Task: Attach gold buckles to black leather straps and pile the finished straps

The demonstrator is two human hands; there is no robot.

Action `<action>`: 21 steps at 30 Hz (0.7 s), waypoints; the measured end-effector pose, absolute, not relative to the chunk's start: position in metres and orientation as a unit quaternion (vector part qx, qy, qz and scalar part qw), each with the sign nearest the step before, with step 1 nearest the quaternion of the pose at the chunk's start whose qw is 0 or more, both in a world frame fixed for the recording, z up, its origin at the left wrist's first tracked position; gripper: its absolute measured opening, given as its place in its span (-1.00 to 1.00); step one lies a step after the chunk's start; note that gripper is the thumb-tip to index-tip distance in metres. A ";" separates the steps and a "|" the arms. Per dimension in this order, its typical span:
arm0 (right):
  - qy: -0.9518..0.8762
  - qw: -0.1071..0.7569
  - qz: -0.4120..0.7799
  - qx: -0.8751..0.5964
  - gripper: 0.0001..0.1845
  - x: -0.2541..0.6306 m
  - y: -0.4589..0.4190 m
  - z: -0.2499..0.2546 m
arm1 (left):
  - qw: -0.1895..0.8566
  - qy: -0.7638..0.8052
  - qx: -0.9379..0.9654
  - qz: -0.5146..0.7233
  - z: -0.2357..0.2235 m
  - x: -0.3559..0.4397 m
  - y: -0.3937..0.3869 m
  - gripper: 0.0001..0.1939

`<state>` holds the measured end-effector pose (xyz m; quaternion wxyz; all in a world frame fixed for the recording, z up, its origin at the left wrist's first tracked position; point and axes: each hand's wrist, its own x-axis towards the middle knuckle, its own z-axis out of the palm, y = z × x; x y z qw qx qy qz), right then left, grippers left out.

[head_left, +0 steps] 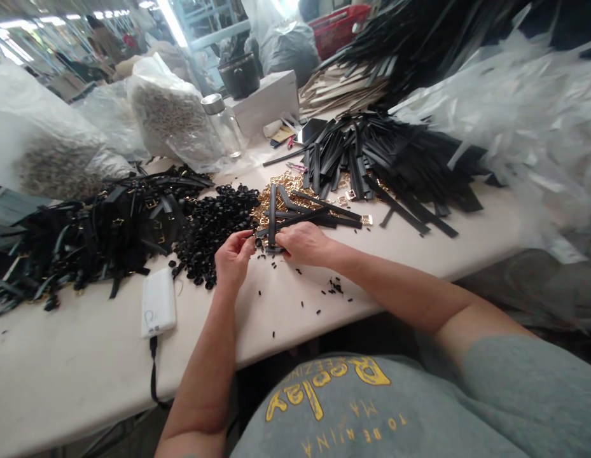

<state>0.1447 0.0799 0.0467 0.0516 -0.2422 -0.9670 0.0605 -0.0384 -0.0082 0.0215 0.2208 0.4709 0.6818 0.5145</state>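
My left hand is closed in a pinch at the right edge of a heap of small black loops. Whatever lies between its fingertips is too small to make out. Just to the right, my right hand has its fingers closed on a black strap, whose near end shows by the fingertips. Beyond both hands, several black straps lie crossed over a pile of gold buckles. One of those straps has a gold buckle at its right end.
Buckled straps are heaped at left, near a white power bank with a cable. Plain black strips cover the back right. A glass jar and filled plastic bags stand behind. Tiny black pieces lie near the table's front edge.
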 end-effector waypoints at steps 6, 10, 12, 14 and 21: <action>-0.949 0.110 0.168 -0.241 -0.86 0.147 0.089 0.047 | 0.241 0.686 0.457 0.512 0.025 -0.039 -0.009 -0.63; -0.874 0.181 0.401 -0.206 -0.83 0.148 0.094 0.045 | 0.353 0.641 0.409 0.545 0.032 -0.032 -0.009 -0.55; -0.808 0.183 0.526 -0.192 -0.82 0.146 0.095 0.041 | 0.398 0.617 0.384 0.559 0.035 -0.028 -0.010 -0.51; -0.754 0.178 0.604 -0.188 -0.83 0.144 0.094 0.037 | 0.420 0.609 0.368 0.563 0.036 -0.025 -0.010 -0.48; -0.785 0.226 0.538 -0.208 -0.79 0.144 0.088 0.040 | 0.436 0.608 0.340 0.571 0.038 -0.024 -0.012 -0.42</action>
